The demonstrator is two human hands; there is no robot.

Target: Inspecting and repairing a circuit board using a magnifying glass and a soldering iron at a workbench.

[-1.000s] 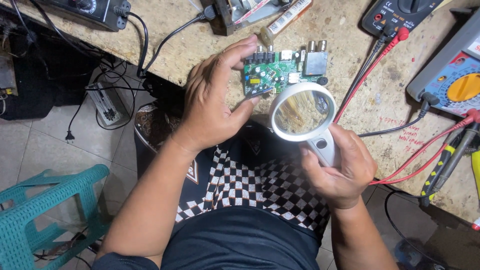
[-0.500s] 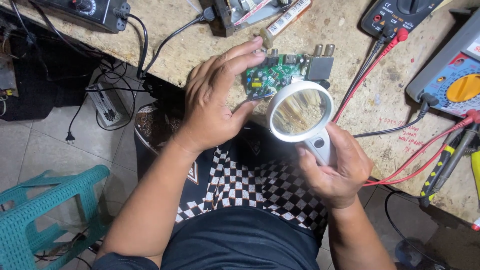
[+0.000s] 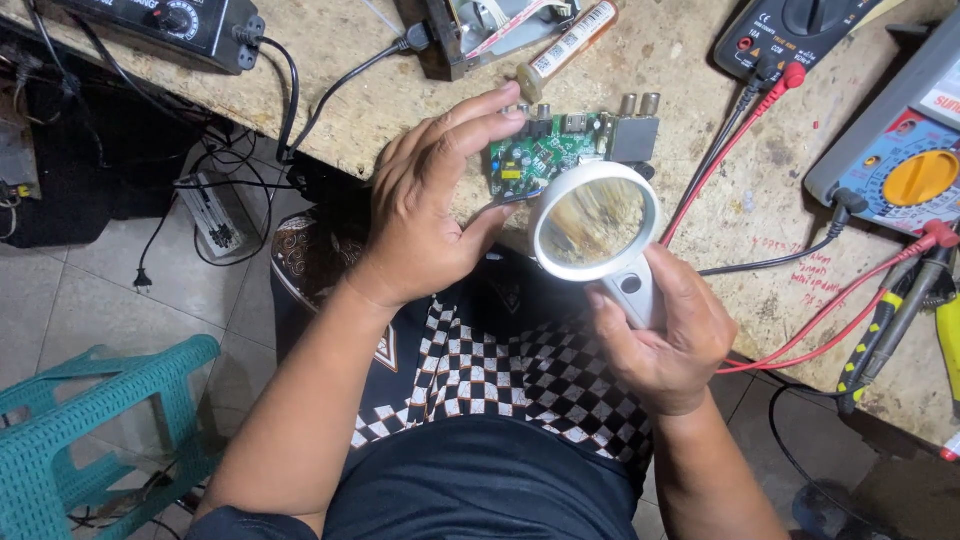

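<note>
Behind the magnifying glass (image 3: 594,221), circuit board (image 3: 545,155) partly hidden, left hand (image 3: 430,215) gripping.

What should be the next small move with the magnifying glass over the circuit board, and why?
Probably slide the magnifying glass a little up, over the green circuit board. The right hand holds its lens over only the board's lower edge and the bench, while the left hand holds the board by its left side.

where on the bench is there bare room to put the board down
Bare benchtop lies between the black cable and the left hand. A smaller patch sits right of the circuit board, under the red lead. The far right is crowded with meters and probes.
</note>
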